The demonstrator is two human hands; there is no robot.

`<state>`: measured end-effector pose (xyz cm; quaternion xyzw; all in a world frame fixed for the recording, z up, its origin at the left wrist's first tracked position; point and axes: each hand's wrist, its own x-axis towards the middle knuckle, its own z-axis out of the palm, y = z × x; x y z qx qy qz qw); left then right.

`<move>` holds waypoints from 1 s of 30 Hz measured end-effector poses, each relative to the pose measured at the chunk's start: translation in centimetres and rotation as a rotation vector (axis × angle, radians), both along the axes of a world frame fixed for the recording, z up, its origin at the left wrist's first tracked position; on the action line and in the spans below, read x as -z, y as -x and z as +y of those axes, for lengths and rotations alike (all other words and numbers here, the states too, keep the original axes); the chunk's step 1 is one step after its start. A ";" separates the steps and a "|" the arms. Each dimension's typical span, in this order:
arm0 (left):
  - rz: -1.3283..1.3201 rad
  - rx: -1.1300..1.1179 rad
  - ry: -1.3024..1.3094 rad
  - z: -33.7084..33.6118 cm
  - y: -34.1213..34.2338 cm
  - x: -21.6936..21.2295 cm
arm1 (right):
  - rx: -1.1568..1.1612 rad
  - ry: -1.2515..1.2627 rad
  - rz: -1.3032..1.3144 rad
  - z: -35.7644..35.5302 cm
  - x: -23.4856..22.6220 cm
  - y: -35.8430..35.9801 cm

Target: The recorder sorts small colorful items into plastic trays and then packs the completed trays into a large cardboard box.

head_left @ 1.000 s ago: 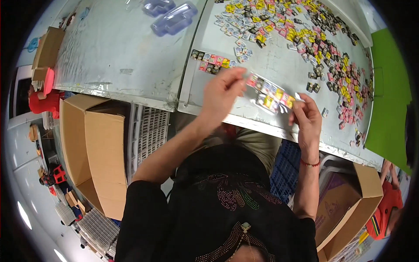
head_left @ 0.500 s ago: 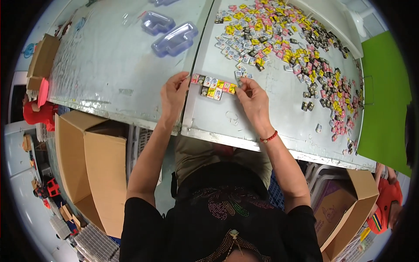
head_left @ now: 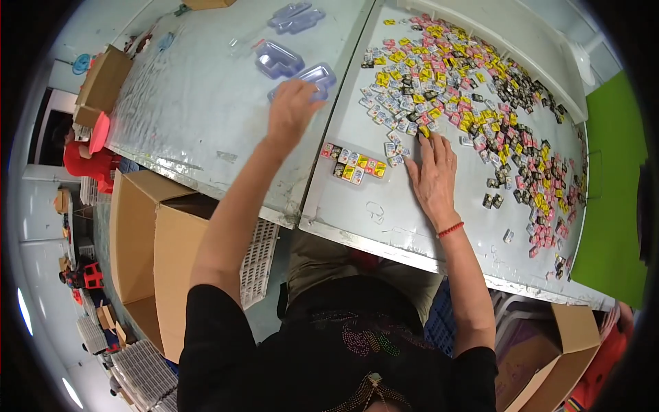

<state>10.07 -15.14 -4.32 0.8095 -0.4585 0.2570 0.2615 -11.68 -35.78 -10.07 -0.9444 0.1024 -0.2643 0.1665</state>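
My left hand (head_left: 294,113) is over the left table, its fingers slightly blurred and apart from the thumb. It reaches onto the nearest clear bluish plastic tray (head_left: 322,77) and covers part of it; no firm grip shows. My right hand (head_left: 434,175) rests palm down on the right table, fingers stretched out. Its fingertips touch the near edge of a spread of small printed packets (head_left: 412,89) in white, pink, yellow and black. Left of that hand, a stepped block of packets (head_left: 353,163) lies in neat rows, apparently inside a clear tray.
More clear trays (head_left: 278,58) lie farther back on the left table. A narrow seam (head_left: 341,96) parts the two tables. Open cardboard boxes (head_left: 182,257) stand below the front edge on both sides. A green panel (head_left: 611,199) borders the right. People in red are at both sides.
My left hand has left the packet block and moved up to the clear trays. My right hand has let go of the block and moved right, lying flat by the loose packets.
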 end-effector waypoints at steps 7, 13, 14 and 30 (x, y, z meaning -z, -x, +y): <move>0.138 -0.108 -0.287 4.0 -4.9 2.0 | -0.012 -0.147 -0.093 0.6 -0.6 0.3; 0.518 -0.102 -0.151 4.0 -5.4 1.1 | 0.054 -0.094 -0.107 0.6 0.3 0.7; 0.597 -0.130 -0.143 3.8 -5.5 1.1 | 0.050 -0.103 -0.109 0.5 0.4 0.8; 0.184 -0.108 -0.325 3.1 -7.3 3.2 | 0.008 -0.149 -0.228 0.1 0.0 2.1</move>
